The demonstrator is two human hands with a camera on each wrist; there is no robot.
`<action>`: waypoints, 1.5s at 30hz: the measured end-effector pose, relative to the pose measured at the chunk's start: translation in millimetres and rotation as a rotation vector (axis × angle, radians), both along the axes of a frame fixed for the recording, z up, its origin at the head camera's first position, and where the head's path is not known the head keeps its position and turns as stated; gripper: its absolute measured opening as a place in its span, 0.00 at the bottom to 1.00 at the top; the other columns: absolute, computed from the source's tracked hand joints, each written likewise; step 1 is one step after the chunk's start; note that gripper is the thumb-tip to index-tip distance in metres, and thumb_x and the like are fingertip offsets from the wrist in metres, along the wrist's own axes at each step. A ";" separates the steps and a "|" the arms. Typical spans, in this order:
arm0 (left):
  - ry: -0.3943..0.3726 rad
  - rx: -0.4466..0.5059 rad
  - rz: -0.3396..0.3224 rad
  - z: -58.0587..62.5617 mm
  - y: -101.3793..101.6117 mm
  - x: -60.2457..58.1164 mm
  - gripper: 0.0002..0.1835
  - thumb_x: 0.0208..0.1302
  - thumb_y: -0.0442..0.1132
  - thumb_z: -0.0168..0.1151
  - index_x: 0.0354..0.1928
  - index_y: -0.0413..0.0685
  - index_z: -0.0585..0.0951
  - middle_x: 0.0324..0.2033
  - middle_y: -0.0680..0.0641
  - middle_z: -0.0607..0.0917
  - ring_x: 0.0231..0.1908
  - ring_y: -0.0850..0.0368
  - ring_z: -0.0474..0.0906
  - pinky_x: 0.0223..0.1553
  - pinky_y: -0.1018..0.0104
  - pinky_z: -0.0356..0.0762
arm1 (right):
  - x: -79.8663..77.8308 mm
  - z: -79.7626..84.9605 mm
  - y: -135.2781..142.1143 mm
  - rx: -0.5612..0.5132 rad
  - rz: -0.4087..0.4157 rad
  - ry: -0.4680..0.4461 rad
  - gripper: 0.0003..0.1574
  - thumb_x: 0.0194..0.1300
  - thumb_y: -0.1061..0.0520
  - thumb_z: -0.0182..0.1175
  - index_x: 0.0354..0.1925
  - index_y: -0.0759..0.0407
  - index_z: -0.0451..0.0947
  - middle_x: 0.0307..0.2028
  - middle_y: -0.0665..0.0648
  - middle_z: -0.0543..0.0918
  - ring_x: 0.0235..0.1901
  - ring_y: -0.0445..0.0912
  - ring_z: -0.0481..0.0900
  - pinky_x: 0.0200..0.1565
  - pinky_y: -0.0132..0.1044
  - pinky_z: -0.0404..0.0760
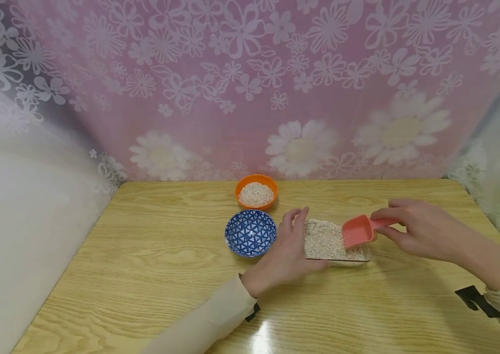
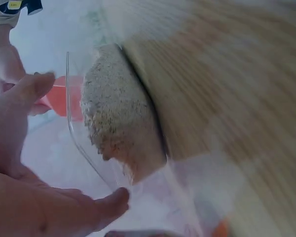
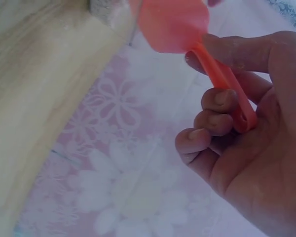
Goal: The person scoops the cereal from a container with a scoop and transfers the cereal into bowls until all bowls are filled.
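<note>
A clear rectangular container (image 1: 367,256) of pale oat flakes (image 1: 324,239) stands on the table. My left hand (image 1: 293,251) grips its left end, thumb along the near side and fingers at the far side; the left wrist view shows the see-through wall (image 2: 76,143) between thumb and finger. In my right hand (image 1: 426,230) is a coral-pink scoop (image 1: 357,232), held by its handle (image 3: 221,79) with curled fingers. The scoop's front edge meets the flakes at the container's right part. How deep it sits in them is hard to tell.
Left of the container, close to my left hand, is a blue and white patterned bowl (image 1: 250,233) with nothing in it. Behind that bowl an orange bowl (image 1: 237,191) holds similar flakes. A flowered pink curtain (image 1: 232,123) hangs along the wooden table's (image 1: 143,255) back edge.
</note>
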State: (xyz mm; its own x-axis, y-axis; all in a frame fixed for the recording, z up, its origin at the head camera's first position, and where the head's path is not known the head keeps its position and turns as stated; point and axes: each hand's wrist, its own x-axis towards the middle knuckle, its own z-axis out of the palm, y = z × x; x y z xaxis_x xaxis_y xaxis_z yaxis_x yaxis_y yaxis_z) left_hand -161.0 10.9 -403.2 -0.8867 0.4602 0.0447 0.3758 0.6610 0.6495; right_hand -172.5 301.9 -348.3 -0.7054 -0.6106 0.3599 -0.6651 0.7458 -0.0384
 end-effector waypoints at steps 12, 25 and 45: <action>-0.131 -0.197 0.034 -15.0 14.4 -16.2 0.73 0.49 0.71 0.75 0.83 0.49 0.38 0.78 0.40 0.57 0.75 0.42 0.60 0.72 0.51 0.69 | -6.4 32.5 -22.4 0.219 -0.095 -0.239 0.10 0.58 0.58 0.71 0.40 0.49 0.88 0.27 0.43 0.75 0.23 0.35 0.65 0.27 0.33 0.67; -0.215 -0.183 0.048 -14.6 16.8 -17.7 0.74 0.48 0.75 0.72 0.82 0.54 0.34 0.79 0.41 0.56 0.78 0.45 0.57 0.75 0.53 0.65 | -13.2 13.4 -29.0 0.168 -0.107 -0.297 0.09 0.61 0.56 0.70 0.42 0.50 0.88 0.31 0.45 0.80 0.25 0.36 0.70 0.26 0.34 0.70; -0.234 -0.181 0.051 -14.0 15.7 -19.1 0.72 0.50 0.75 0.71 0.82 0.56 0.34 0.79 0.42 0.57 0.78 0.47 0.57 0.74 0.53 0.65 | -3.0 -75.1 12.7 -0.405 0.036 -0.210 0.26 0.54 0.69 0.74 0.50 0.50 0.85 0.31 0.41 0.80 0.25 0.28 0.65 0.27 0.24 0.65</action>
